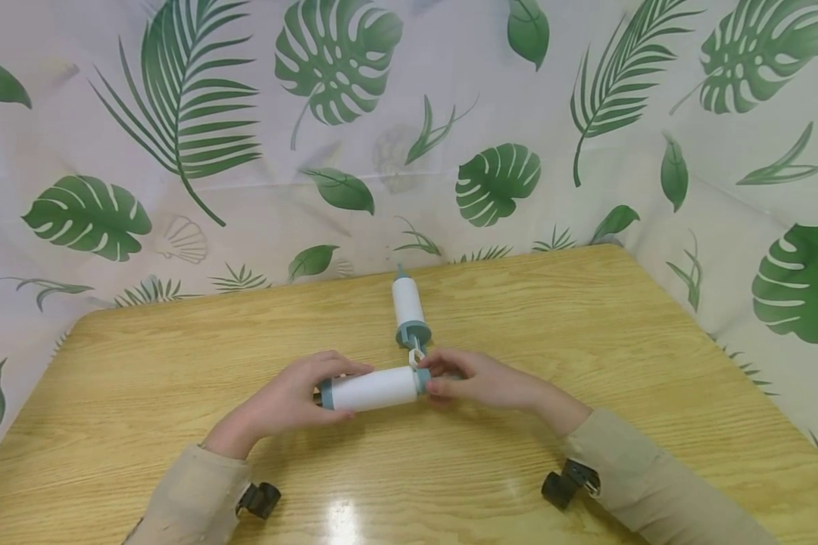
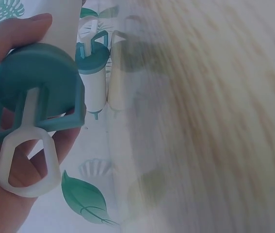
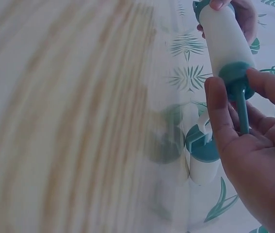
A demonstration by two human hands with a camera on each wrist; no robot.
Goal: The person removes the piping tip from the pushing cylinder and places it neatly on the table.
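Observation:
Both hands hold one white icing syringe sideways, low over the table. My left hand grips its handle end, thumb and fingers around the barrel beside the teal end cap. From that cap a white pull ring sticks out. At the other end, my right hand pinches the teal nozzle collar between thumb and fingers. The thin teal nozzle points toward the right palm. Just beyond lies a second, similar syringe, its nozzle toward the back and its pull ring close to the right fingertips.
The wood-grain table spreads out under everything. Behind it hangs a white cloth printed with green leaves, meeting the table's back edge. Black camera mounts sit on both sleeved wrists.

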